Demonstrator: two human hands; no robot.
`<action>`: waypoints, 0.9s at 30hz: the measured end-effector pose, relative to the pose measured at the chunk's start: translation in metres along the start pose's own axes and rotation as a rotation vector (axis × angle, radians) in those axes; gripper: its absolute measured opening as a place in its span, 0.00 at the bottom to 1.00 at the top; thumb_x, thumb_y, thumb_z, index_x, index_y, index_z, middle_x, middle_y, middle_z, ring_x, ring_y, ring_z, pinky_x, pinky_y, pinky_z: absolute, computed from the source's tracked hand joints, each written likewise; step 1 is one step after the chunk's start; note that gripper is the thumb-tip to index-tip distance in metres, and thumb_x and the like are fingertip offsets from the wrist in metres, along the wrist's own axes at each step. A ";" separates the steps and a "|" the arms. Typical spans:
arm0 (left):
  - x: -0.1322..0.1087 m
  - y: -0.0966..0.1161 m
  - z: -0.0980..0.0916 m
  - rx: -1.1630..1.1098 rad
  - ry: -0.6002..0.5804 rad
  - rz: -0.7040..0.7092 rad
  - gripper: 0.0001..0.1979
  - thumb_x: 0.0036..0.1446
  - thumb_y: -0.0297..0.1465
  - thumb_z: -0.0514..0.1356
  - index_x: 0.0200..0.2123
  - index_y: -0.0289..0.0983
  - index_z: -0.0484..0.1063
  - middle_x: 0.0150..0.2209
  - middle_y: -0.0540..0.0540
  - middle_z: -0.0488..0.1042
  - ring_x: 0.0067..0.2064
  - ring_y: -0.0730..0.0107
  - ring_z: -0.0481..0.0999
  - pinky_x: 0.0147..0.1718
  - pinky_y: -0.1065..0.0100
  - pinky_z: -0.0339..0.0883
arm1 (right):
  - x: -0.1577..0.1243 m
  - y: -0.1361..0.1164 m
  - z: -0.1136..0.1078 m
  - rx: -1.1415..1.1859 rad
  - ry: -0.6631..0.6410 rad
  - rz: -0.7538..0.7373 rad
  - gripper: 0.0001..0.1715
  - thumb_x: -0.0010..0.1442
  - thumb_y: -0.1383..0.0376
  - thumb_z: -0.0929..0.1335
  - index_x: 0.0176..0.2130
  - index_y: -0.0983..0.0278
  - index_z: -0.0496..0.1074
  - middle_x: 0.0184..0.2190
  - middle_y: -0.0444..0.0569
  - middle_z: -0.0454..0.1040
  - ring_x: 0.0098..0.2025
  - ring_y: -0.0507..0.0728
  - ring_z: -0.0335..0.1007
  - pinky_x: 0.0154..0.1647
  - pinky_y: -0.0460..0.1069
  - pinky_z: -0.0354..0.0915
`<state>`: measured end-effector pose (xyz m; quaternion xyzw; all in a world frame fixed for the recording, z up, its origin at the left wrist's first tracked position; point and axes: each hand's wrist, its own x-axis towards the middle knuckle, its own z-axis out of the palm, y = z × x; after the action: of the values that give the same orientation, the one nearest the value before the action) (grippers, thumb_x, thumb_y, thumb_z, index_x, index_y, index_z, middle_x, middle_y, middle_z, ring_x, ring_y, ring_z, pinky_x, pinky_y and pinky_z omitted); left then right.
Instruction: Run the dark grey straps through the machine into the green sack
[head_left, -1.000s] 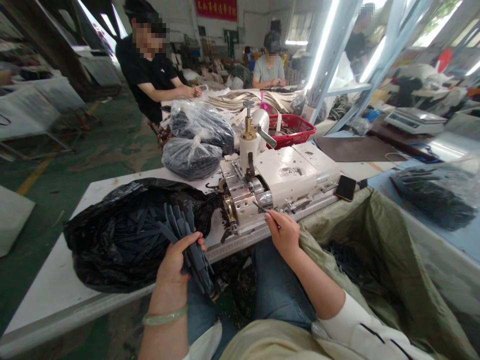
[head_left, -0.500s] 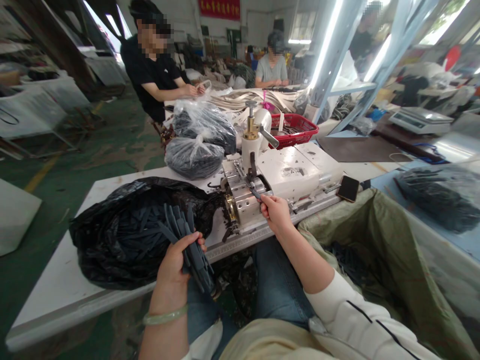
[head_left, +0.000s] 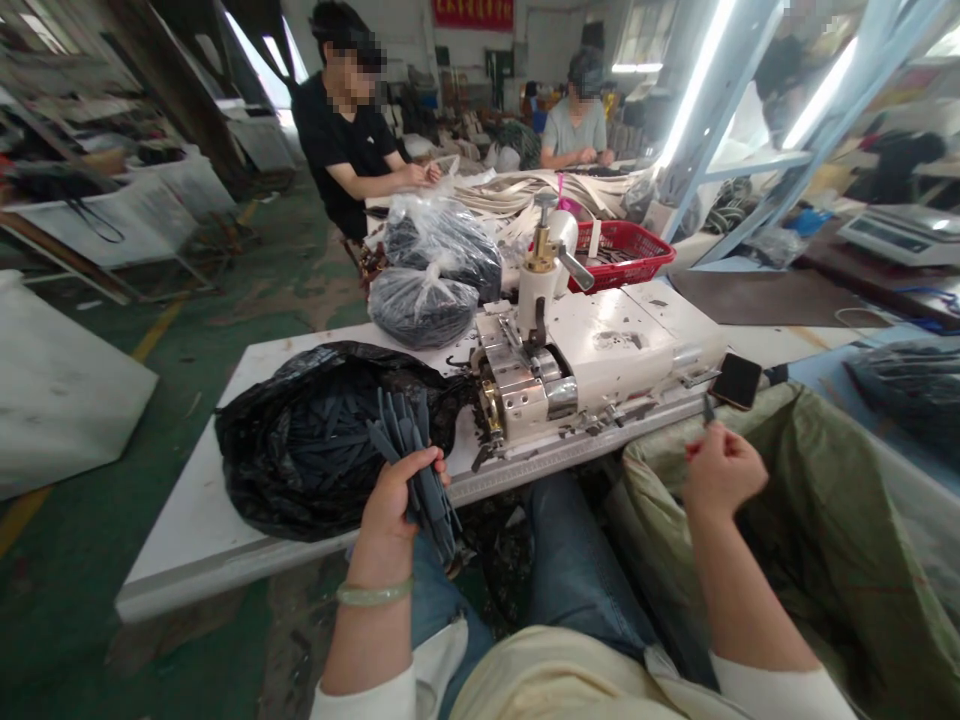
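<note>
A bundle of dark blue-grey strips (head_left: 421, 470) is gripped in my left hand (head_left: 397, 492), close to the front edge of the white table. Left of it lies an open black plastic bag (head_left: 247, 450) full of loose strips of the same kind. My right hand (head_left: 724, 470) is closed above the opening of a green woven sack (head_left: 795, 440). A short dark strip (head_left: 709, 408) sticks up from its pinched fingers. Between my hands stands a white skiving machine (head_left: 600, 345) with a metal roller (head_left: 559, 385); neither hand touches it.
Two clear plastic bags of dark pieces (head_left: 424, 305) stand behind the black bag. A red basket (head_left: 637, 250) sits behind the machine, and a phone (head_left: 736, 381) lies at its right end. Across the table, a person in black (head_left: 349, 150) and one in grey (head_left: 574, 125) handle material.
My right hand has moved from the machine's roller rightward to over the green sack, carrying a strip. My left hand still holds the bundle. The whole view has shifted slightly.
</note>
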<state>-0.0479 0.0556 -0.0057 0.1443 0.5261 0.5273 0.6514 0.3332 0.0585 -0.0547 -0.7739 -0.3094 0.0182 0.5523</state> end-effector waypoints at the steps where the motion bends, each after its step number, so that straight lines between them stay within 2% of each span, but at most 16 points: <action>1: 0.000 -0.001 0.000 -0.004 -0.013 0.004 0.11 0.38 0.27 0.66 0.29 0.34 0.71 0.19 0.51 0.72 0.18 0.73 0.70 0.13 0.74 0.63 | 0.010 0.019 -0.017 -0.176 0.058 -0.061 0.25 0.58 0.52 0.62 0.32 0.71 0.74 0.23 0.57 0.72 0.25 0.62 0.70 0.29 0.56 0.65; 2: 0.000 -0.002 0.000 -0.006 -0.027 0.008 0.11 0.38 0.28 0.67 0.29 0.34 0.71 0.19 0.51 0.72 0.18 0.73 0.70 0.14 0.74 0.63 | 0.018 0.034 -0.031 -0.328 0.105 -0.155 0.27 0.56 0.53 0.65 0.40 0.75 0.73 0.31 0.65 0.75 0.34 0.68 0.72 0.36 0.60 0.66; 4: 0.000 -0.006 0.003 0.001 -0.066 0.022 0.11 0.38 0.29 0.67 0.28 0.34 0.71 0.20 0.51 0.72 0.18 0.74 0.70 0.14 0.75 0.63 | 0.025 0.044 -0.047 -0.485 0.177 -0.299 0.36 0.52 0.55 0.68 0.52 0.80 0.67 0.46 0.75 0.70 0.49 0.76 0.66 0.47 0.66 0.61; 5: 0.001 -0.008 0.005 0.010 -0.087 0.025 0.10 0.38 0.29 0.67 0.27 0.34 0.72 0.20 0.51 0.72 0.18 0.74 0.70 0.14 0.75 0.63 | 0.022 0.037 -0.048 -0.472 0.163 -0.340 0.37 0.52 0.56 0.68 0.54 0.80 0.65 0.48 0.75 0.69 0.51 0.76 0.64 0.48 0.66 0.60; 6: 0.001 -0.010 0.008 0.020 -0.107 0.023 0.10 0.38 0.29 0.67 0.27 0.33 0.72 0.19 0.51 0.72 0.18 0.74 0.70 0.15 0.75 0.63 | 0.014 0.023 -0.043 -0.405 0.091 -0.351 0.34 0.54 0.56 0.67 0.53 0.78 0.67 0.47 0.72 0.70 0.50 0.74 0.66 0.48 0.65 0.61; 8: 0.002 -0.014 0.014 0.033 -0.140 0.022 0.09 0.38 0.29 0.67 0.26 0.33 0.72 0.19 0.50 0.72 0.18 0.75 0.70 0.16 0.75 0.63 | -0.016 -0.021 -0.020 -0.146 -0.245 -0.295 0.24 0.57 0.55 0.65 0.43 0.72 0.74 0.35 0.62 0.76 0.37 0.66 0.72 0.40 0.59 0.66; 9: 0.001 -0.015 0.017 0.036 -0.147 0.025 0.09 0.38 0.29 0.67 0.25 0.33 0.72 0.19 0.50 0.72 0.18 0.75 0.70 0.16 0.75 0.64 | -0.037 -0.047 -0.003 0.018 -0.527 -0.255 0.23 0.58 0.54 0.64 0.40 0.69 0.76 0.32 0.57 0.77 0.34 0.62 0.72 0.38 0.56 0.66; 11: -0.002 -0.017 0.021 0.052 -0.149 0.035 0.09 0.37 0.29 0.67 0.24 0.32 0.73 0.18 0.49 0.72 0.18 0.75 0.70 0.18 0.74 0.65 | -0.082 -0.096 0.034 0.398 -1.049 -0.100 0.24 0.58 0.52 0.64 0.43 0.66 0.76 0.35 0.54 0.77 0.32 0.58 0.72 0.32 0.51 0.66; 12: -0.004 -0.017 0.021 0.065 -0.147 0.042 0.08 0.37 0.28 0.67 0.23 0.31 0.73 0.17 0.48 0.72 0.18 0.74 0.70 0.18 0.73 0.66 | -0.105 -0.117 0.052 0.523 -1.203 0.000 0.24 0.57 0.51 0.66 0.46 0.65 0.75 0.35 0.51 0.77 0.30 0.55 0.71 0.29 0.48 0.65; 13: -0.007 -0.017 0.020 0.080 -0.143 0.047 0.08 0.37 0.28 0.68 0.23 0.31 0.73 0.17 0.48 0.72 0.18 0.74 0.69 0.18 0.72 0.66 | -0.126 -0.134 0.068 0.607 -1.266 0.098 0.24 0.55 0.51 0.68 0.45 0.64 0.76 0.30 0.48 0.77 0.27 0.53 0.69 0.25 0.46 0.63; 16: -0.016 -0.014 0.011 0.132 -0.119 0.068 0.09 0.36 0.27 0.68 0.24 0.30 0.74 0.17 0.47 0.72 0.17 0.72 0.69 0.17 0.70 0.67 | -0.173 -0.162 0.098 0.799 -1.313 0.388 0.16 0.47 0.55 0.74 0.31 0.66 0.78 0.16 0.40 0.67 0.18 0.46 0.56 0.17 0.43 0.53; 18: -0.021 -0.010 0.002 0.151 -0.096 0.076 0.09 0.37 0.28 0.68 0.24 0.30 0.74 0.17 0.47 0.72 0.17 0.72 0.69 0.17 0.70 0.67 | -0.190 -0.168 0.104 0.937 -1.292 0.579 0.13 0.44 0.59 0.76 0.25 0.68 0.77 0.13 0.39 0.63 0.17 0.45 0.52 0.15 0.42 0.52; 22: -0.027 -0.001 -0.013 0.110 -0.049 0.098 0.14 0.37 0.27 0.68 0.31 0.32 0.73 0.21 0.48 0.74 0.20 0.72 0.71 0.19 0.70 0.68 | -0.195 -0.171 0.102 1.126 -1.202 0.901 0.11 0.45 0.64 0.75 0.30 0.69 0.78 0.18 0.42 0.69 0.19 0.44 0.59 0.18 0.38 0.61; 24: -0.030 0.004 -0.018 0.058 -0.047 0.108 0.17 0.36 0.26 0.69 0.34 0.34 0.71 0.22 0.49 0.73 0.21 0.72 0.71 0.18 0.71 0.67 | -0.187 -0.172 0.100 1.183 -1.142 0.970 0.09 0.48 0.66 0.75 0.31 0.70 0.78 0.21 0.44 0.72 0.20 0.43 0.61 0.19 0.36 0.63; 27: -0.032 0.010 -0.020 -0.018 -0.074 0.121 0.20 0.35 0.24 0.69 0.35 0.36 0.68 0.22 0.51 0.72 0.22 0.73 0.70 0.18 0.73 0.67 | -0.173 -0.174 0.100 1.249 -1.086 0.946 0.06 0.51 0.68 0.73 0.31 0.70 0.77 0.25 0.47 0.75 0.20 0.43 0.62 0.20 0.34 0.64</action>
<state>-0.0666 0.0252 0.0106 0.1892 0.4874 0.5646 0.6387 0.0765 0.0914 0.0027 -0.2699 -0.1131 0.7587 0.5821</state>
